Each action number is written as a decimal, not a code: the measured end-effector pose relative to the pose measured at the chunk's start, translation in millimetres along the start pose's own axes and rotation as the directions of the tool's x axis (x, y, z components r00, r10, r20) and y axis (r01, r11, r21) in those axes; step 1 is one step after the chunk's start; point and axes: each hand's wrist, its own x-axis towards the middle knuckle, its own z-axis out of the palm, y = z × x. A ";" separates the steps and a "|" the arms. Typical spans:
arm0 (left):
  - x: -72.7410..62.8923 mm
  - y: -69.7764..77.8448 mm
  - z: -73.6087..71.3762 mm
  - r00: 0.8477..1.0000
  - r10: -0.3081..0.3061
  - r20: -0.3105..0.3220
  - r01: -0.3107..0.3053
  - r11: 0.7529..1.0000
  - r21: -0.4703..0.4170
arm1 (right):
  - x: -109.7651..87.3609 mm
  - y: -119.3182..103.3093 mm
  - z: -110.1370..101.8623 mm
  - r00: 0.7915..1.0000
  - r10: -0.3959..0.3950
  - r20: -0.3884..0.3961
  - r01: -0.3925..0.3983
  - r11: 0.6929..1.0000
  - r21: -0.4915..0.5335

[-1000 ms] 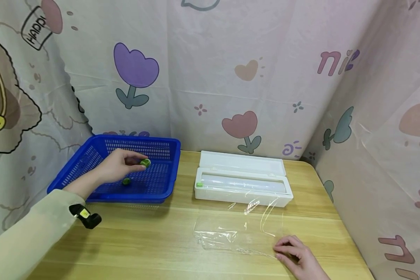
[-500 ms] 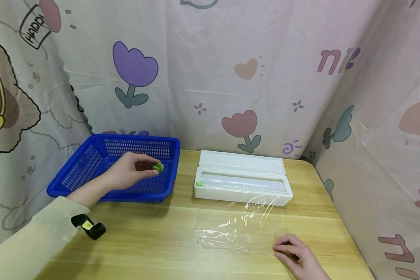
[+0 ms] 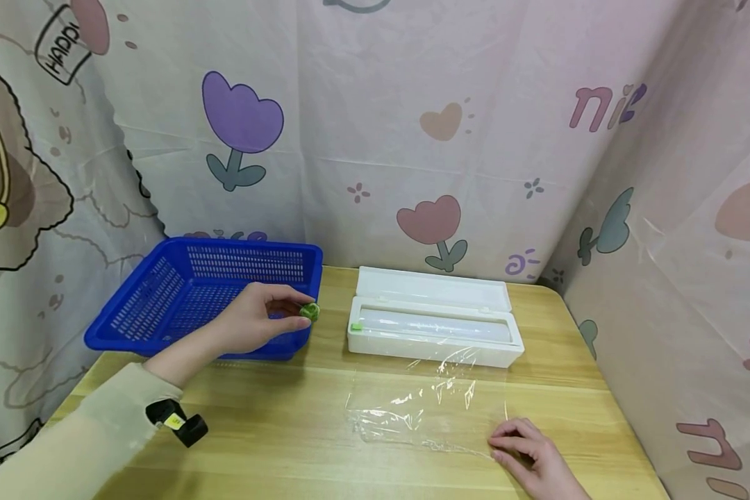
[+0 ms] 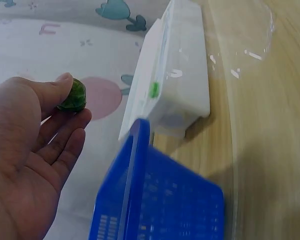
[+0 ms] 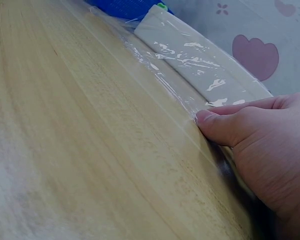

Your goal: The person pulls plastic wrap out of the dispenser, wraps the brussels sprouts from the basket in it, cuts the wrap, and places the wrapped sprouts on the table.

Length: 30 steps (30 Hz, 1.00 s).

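Between thumb and fingertips, my left hand (image 3: pixel 256 318) pinches a small green Brussels sprout (image 3: pixel 310 312) over the right rim of the blue plastic basket (image 3: pixel 115 340). Leaf veins show on the sprout (image 4: pixel 75 95) in the left wrist view. At the front right, my right hand (image 3: pixel 534 455) pinches the near corner of a clear sheet of cling film (image 3: pixel 412 417). The film runs from a white dispenser box (image 3: pixel 437 349), whose lid stands open and whose roll lies inside. In the right wrist view the pulled edge of the film (image 5: pixel 155 70) stretches away from my thumb.
The wooden table (image 3: pixel 300 444) carries the basket at the back left and the dispenser at the back centre. A green slider (image 3: pixel 357 327) sits at the box's left end. Printed curtains (image 3: pixel 350 125) hang behind and along both sides.
My left hand has carried the sprout rightward from inside the basket to its right rim. Another sprout seen in the basket earlier is out of sight now. My right hand stays in place.
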 end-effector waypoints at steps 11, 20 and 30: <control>7.6 11.6 33.4 0.997 0.061 0.054 -0.059 0.997 -0.049 | 0.1 -2.4 -0.7 1.000 0.017 -0.006 -0.017 1.000 -0.010; 17.9 20.0 61.9 0.992 0.071 0.102 -0.063 0.994 -0.085 | -0.5 -1.5 -1.5 0.999 0.035 -0.007 -0.035 0.999 0.001; 26.7 31.4 97.7 0.977 0.140 0.159 -0.111 0.978 -0.178 | -0.9 -2.4 -0.9 0.997 0.074 -0.016 -0.074 0.997 -0.007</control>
